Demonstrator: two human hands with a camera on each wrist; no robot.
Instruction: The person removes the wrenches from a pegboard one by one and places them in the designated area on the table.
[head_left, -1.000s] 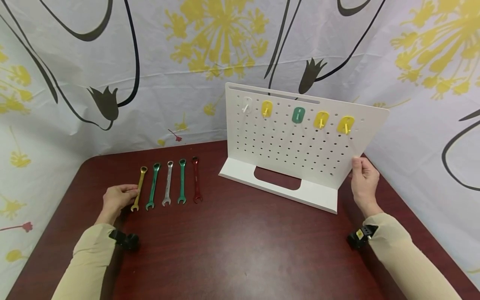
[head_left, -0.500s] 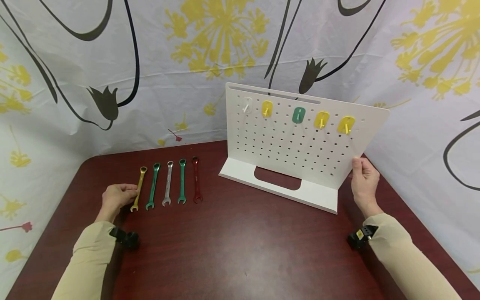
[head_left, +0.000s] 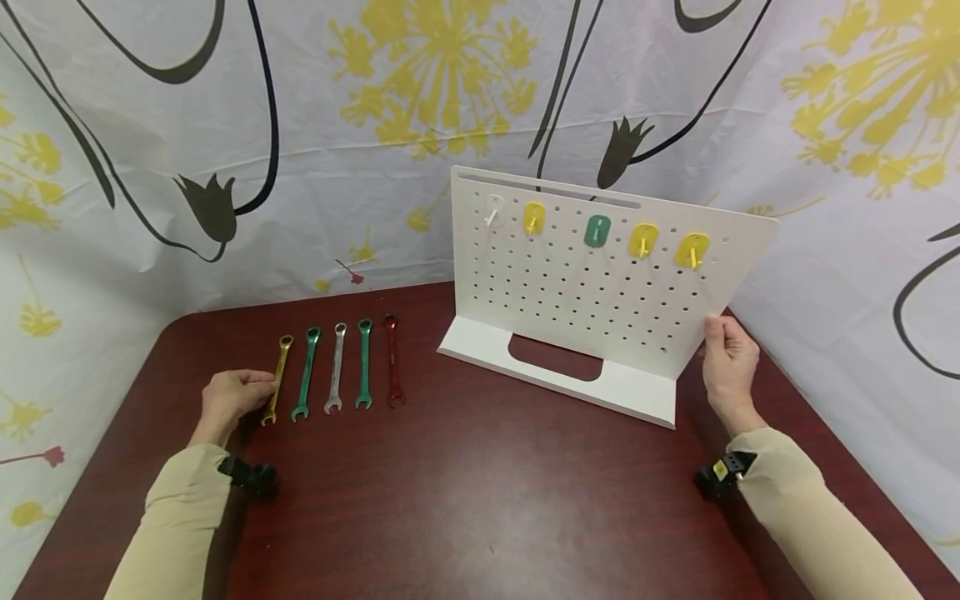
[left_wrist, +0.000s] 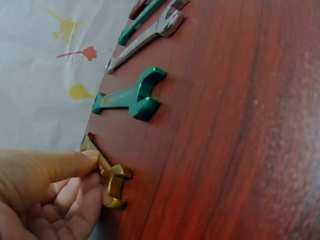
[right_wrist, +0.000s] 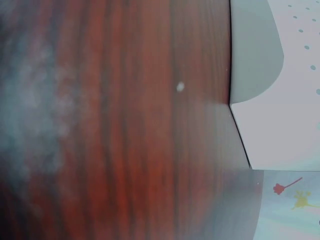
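My left hand [head_left: 231, 398] pinches a gold combination wrench [head_left: 282, 360] between thumb and fingers at the table's left; the left wrist view shows its open end [left_wrist: 117, 186] beyond the fingertips. To its right lie a green wrench [head_left: 307, 375], a silver wrench [head_left: 337, 367], another green wrench [head_left: 364, 362] and a red wrench [head_left: 393, 367], roughly side by side. On the right, my right hand [head_left: 730, 367] grips the side edge of a white pegboard stand [head_left: 468, 339], thumb in front, other fingers mostly hidden behind it. The right wrist view shows the stand's base [right_wrist: 280, 137] but no hand.
Along the pegboard's top hang a white hook [head_left: 493, 212], a yellow hook [head_left: 534, 218], a green hook [head_left: 597, 232] and two more yellow hooks. Behind the dark red table [head_left: 480, 492] hangs a flowered cloth [head_left: 300, 125], also along both sides.
My left hand has shifted very slightly left, and the gold wrench's ring end with it. My right hand and the pegboard stay in place.
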